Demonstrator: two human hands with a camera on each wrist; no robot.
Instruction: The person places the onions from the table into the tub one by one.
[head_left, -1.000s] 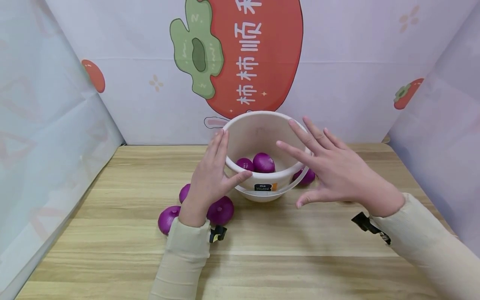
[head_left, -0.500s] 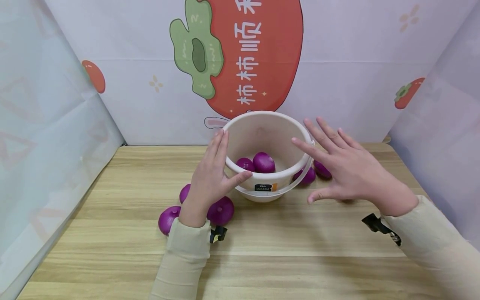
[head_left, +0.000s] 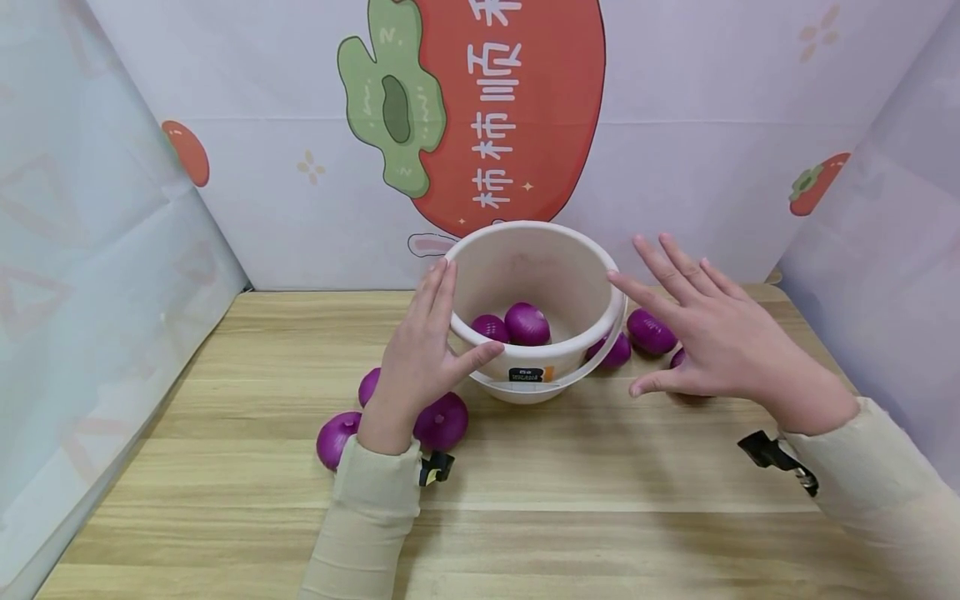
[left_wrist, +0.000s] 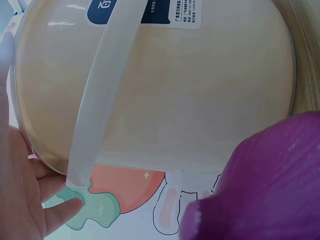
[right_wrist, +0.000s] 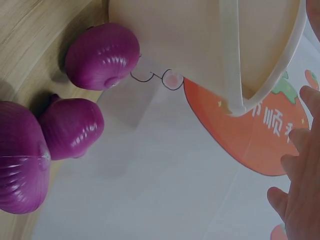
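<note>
A white bucket [head_left: 570, 343] with a thin handle stands upright, two purple onions [head_left: 527, 324] inside it. My left hand [head_left: 420, 358] lies along the bucket's left rim, fingers straight and thumb stretched over the front edge; the left wrist view shows those fingers beside the bucket wall [left_wrist: 190, 90]. Held in the air right of the bucket, my right hand [head_left: 712, 342] has its fingers spread and nothing in them. Below and beside it are onions [head_left: 651, 332], one partly covered by the hand. The right wrist view shows three onions [right_wrist: 102, 56] near the bucket.
Several more onions [head_left: 441, 422] lie on the wooden table [head_left: 570, 533] at the left, near and partly behind the left forearm. A printed cloth backdrop [head_left: 697, 75] rises directly behind the table, with cloth walls on both sides.
My right hand has moved right, away from the bucket rim, uncovering onions beside the bucket. The left hand has stayed at the rim.
</note>
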